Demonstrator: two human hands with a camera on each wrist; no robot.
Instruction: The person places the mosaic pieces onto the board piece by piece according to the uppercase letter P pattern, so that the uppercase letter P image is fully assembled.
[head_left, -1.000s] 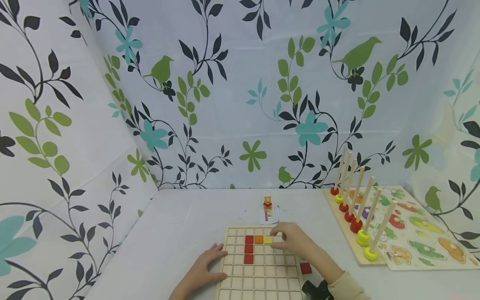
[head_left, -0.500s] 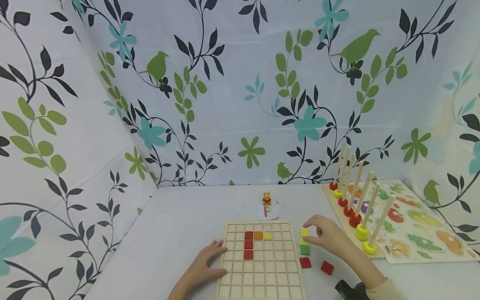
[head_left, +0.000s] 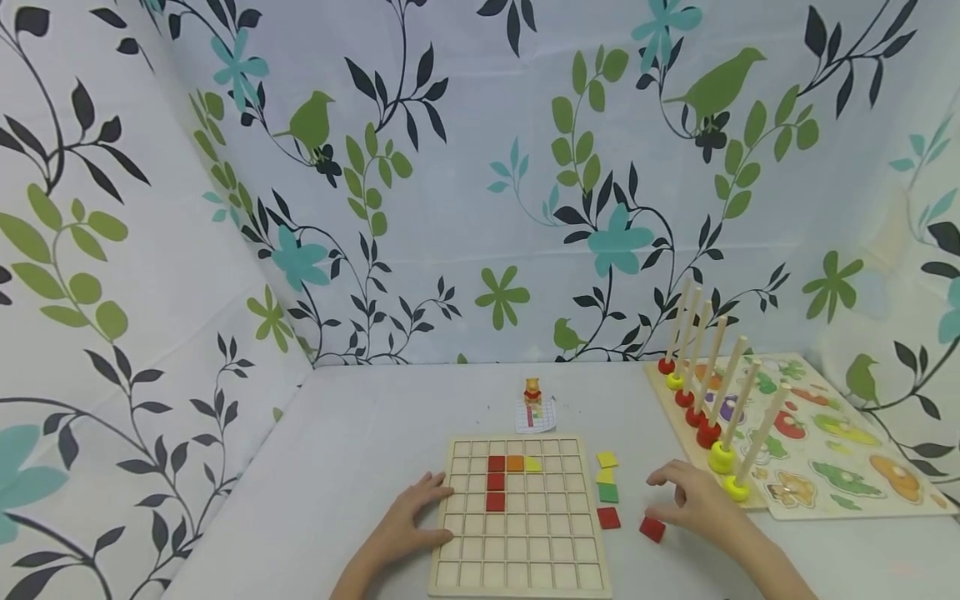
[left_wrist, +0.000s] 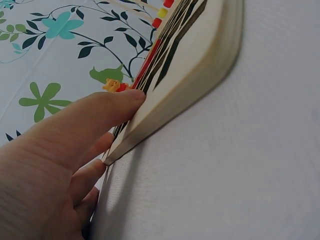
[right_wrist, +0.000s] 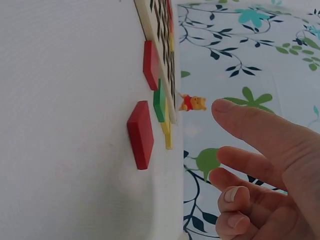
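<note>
My left hand (head_left: 408, 517) rests along the left edge of a wooden grid board (head_left: 517, 575), its thumb and fingertips against the rim. Set in the board are three red tiles (head_left: 495, 482) in a column, with an orange tile (head_left: 515, 463) and a yellow tile (head_left: 532, 464) beside the top one. Right of the board, my right hand (head_left: 693, 500) hovers by a loose red tile (head_left: 652, 530), thumb and index finger apart. In the right wrist view nothing sits between those fingers, and the same red square (right_wrist: 141, 135) lies on the table below them.
Another red tile (head_left: 609, 518), a green tile (head_left: 608, 493) and two yellow tiles (head_left: 607, 459) lie along the board's right side. Behind the board a bear figurine (head_left: 532, 390) stands by a pattern card (head_left: 536, 415). A peg stacker (head_left: 708, 433) and a vegetable puzzle (head_left: 847, 442) stand at right.
My right hand has left the yellow tile on the board, moved right past the loose yellow tiles and come down beside the outer red tile. My left hand stays at the board's edge.
</note>
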